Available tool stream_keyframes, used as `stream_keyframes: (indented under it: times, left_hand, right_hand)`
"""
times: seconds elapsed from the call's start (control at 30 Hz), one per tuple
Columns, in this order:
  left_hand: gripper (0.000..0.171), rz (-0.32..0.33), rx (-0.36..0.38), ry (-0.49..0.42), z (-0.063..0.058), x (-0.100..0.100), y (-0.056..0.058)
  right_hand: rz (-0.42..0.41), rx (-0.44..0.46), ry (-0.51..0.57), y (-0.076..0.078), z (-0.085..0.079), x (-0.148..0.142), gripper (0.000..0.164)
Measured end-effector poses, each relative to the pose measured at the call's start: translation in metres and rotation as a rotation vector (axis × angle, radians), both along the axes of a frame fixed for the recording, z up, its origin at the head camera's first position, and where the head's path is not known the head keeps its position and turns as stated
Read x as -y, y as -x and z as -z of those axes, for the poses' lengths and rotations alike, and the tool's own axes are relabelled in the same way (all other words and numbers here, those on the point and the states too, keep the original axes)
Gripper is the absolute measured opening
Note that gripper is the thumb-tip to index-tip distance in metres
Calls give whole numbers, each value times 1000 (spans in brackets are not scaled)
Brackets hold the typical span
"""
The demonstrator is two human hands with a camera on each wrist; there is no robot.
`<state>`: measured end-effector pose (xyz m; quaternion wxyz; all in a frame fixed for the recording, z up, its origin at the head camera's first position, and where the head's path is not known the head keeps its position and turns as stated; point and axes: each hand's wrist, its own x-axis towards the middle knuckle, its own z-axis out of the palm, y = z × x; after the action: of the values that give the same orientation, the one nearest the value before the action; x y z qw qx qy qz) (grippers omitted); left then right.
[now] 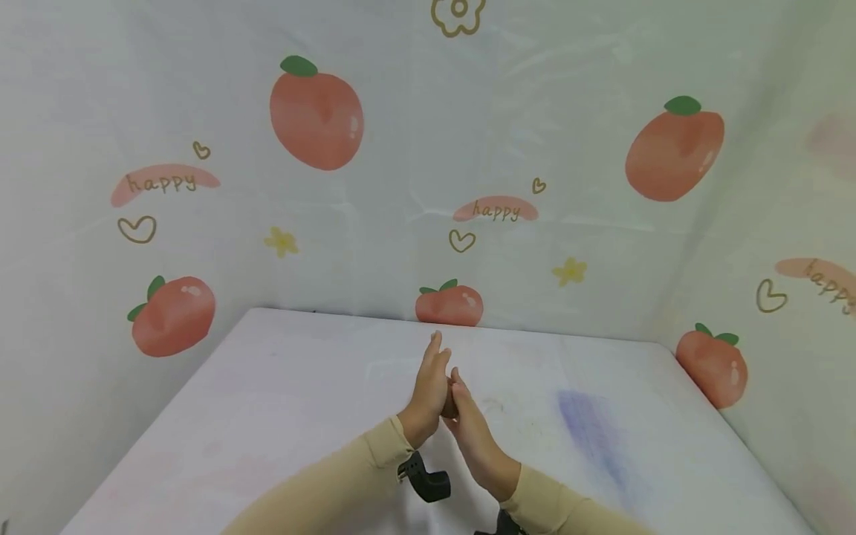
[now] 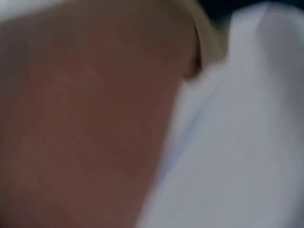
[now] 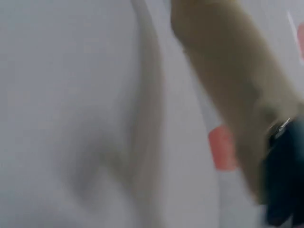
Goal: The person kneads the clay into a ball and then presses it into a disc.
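Observation:
Over the middle of the white table [image 1: 321,371], my two hands meet with palms turned toward each other. My left hand [image 1: 425,394] points upward and away, its fingers straight. My right hand [image 1: 478,438] leans in from the right and seems to touch the left palm, its fingers partly hidden behind the thumb side. No object shows between them. Blurred skin [image 2: 90,128] fills much of the left wrist view; which hand it belongs to I cannot tell. In the right wrist view a beige sleeve [image 3: 237,76] crosses the upper right.
A black wrist mount [image 1: 428,479] hangs under the left wrist, and another [image 1: 504,524] shows below the right one. A bluish smear [image 1: 591,435] marks the tabletop on the right. White curtains [image 1: 414,134] printed with fruit surround the table at the back and sides.

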<state>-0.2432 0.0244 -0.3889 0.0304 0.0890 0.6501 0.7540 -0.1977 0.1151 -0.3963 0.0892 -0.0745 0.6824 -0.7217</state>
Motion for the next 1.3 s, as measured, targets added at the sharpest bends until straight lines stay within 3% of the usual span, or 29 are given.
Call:
stream_keyframes:
  times: [0.1,0.3,0.4,0.63,0.77,0.97,1.13,1.3]
  left_hand:
    - [58,-3,31,45,11,0,3]
    - [62,52,94,52,25,-7,-11]
    - [63,80,94,9,23,-10,-21]
    - [52,155,-39,-33,10,-17,-40]
    - [52,95,-62,-56,2,-14,-38]
    - [52,-20,-45,-88,-6,-7,-22]
    - [54,-59,58,-50,2,-3,-16]
    - [54,-24,99,-16,17,-3,-22]
  right_hand:
    - [-27,-49,20,-7,-10,-1,61]
    - [92,-155,17,4,-30,-10,58]
    - [125,-181,-1,14,-34,-12,57]
    - [187,-124,-5,30,-21,-16,57]
    - [162,-107,-22,26,-11,-13,58]
    - [102,-79,-46,5,-6,-4,55]
    - [45,-110,-60,-12,-15,2,53]
    - [77,-152,-80,-11,-26,1,52]
